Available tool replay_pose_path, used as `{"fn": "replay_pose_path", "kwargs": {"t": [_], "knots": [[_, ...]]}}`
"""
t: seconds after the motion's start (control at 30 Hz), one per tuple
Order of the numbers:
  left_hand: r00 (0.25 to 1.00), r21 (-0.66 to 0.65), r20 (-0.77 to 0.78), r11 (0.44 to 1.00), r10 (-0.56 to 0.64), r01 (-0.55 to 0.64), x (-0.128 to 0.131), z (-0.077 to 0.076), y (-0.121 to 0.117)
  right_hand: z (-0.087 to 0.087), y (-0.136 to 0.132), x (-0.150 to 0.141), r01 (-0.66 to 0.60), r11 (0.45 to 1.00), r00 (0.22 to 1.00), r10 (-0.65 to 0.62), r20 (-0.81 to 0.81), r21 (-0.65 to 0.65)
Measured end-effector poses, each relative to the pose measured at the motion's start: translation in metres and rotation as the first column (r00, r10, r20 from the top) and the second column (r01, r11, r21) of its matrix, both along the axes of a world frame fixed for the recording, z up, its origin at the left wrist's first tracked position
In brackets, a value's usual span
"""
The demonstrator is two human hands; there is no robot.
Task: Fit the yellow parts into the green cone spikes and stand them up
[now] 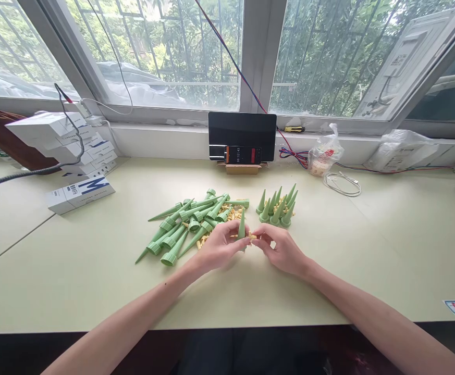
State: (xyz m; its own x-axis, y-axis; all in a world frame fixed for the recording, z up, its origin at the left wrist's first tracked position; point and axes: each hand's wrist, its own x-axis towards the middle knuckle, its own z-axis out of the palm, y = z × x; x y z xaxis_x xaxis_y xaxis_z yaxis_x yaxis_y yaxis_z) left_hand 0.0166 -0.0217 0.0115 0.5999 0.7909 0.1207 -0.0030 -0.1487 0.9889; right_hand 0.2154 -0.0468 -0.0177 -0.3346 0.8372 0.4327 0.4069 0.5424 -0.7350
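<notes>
My left hand (220, 245) is closed round a green plastic watering spike (242, 225), its pointed end up. My right hand (280, 247) pinches a small yellow plastic valve (252, 236) against the side of that spike. Whether the valve sits in the spike cannot be made out. Left of my hands lies a loose heap of green spikes (168, 242), with small yellow valves (233, 213) scattered among and under them. Beyond my right hand several green spikes (278, 211) stand upright in a tight group, with yellow pieces at their sides.
A black tablet (243, 130) with a phone (243, 154) in front leans at the window sill. White boxes (81, 194) are at the left. A plastic bag (326, 151), a coiled white cable (342, 185) and a yellow cutter (294, 129) lie at the back right.
</notes>
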Motion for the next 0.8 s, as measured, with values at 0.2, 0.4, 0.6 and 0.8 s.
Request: {"fn": "replay_pose_path", "kwargs": {"t": [0.2, 0.4, 0.6, 0.8], "knots": [[1.000, -0.005, -0.004, 1.000, -0.002, 0.002, -0.0010, 0.0006, -0.0008, -0.0005, -0.0007, -0.0004, -0.003, 1.000, 1.000, 0.003, -0.005, 0.008], [1.000, -0.017, 0.000, 1.000, -0.003, 0.003, -0.0015, 0.0010, -0.0015, -0.0012, -0.0016, 0.0001, 0.000, 1.000, 1.000, -0.001, 0.008, 0.016], [1.000, -0.008, 0.017, 1.000, 0.005, -0.005, 0.0001, 0.0010, -0.0010, 0.0014, -0.0021, -0.0007, 0.018, 0.999, 1.000, -0.018, -0.012, 0.029], [0.999, -0.014, 0.023, 0.999, 0.039, -0.038, 0.0005, 0.0010, 0.0001, 0.0040, -0.0037, -0.0025, 0.052, 0.997, 0.994, -0.047, -0.097, 0.050]]}}
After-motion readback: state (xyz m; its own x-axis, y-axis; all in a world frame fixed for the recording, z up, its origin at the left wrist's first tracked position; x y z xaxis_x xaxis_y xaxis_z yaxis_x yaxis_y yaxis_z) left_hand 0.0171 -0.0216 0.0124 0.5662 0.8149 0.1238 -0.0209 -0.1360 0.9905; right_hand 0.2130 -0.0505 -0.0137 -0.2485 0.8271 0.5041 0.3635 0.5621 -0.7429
